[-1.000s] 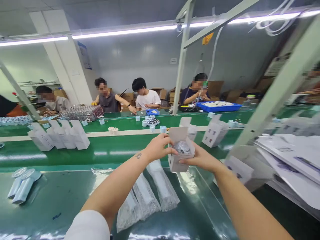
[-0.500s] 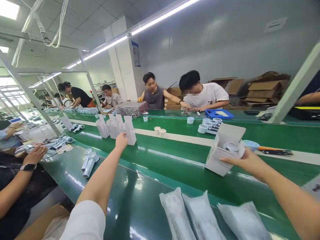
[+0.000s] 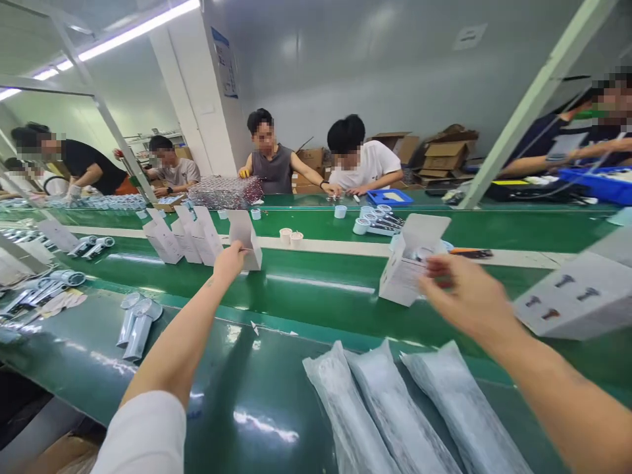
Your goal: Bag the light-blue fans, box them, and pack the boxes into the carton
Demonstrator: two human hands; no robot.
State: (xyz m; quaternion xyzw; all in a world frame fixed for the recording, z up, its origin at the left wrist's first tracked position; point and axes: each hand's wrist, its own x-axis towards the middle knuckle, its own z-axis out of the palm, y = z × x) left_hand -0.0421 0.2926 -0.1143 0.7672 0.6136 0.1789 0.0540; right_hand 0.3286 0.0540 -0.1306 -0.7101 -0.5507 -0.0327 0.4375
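Observation:
My left hand reaches far out over the green conveyor belt and pinches the lower edge of a closed white box, which tilts a little apart from a row of like boxes. My right hand is blurred by motion. Its fingers lie against the right side of an open white box that stands on the belt with its flap up. Whether the fingers still grip it I cannot tell.
Three plastic-wrapped packs lie on the near bench. Pale blue hand-held fans lie at the left. Another printed white box is at the right. Several people work across the belt, behind cups and a blue tray. A slanted frame post rises at the right.
My left hand left the open box, reached out left to the row and took hold of a closed box. My right hand set the open box down on the belt. The view swung left.

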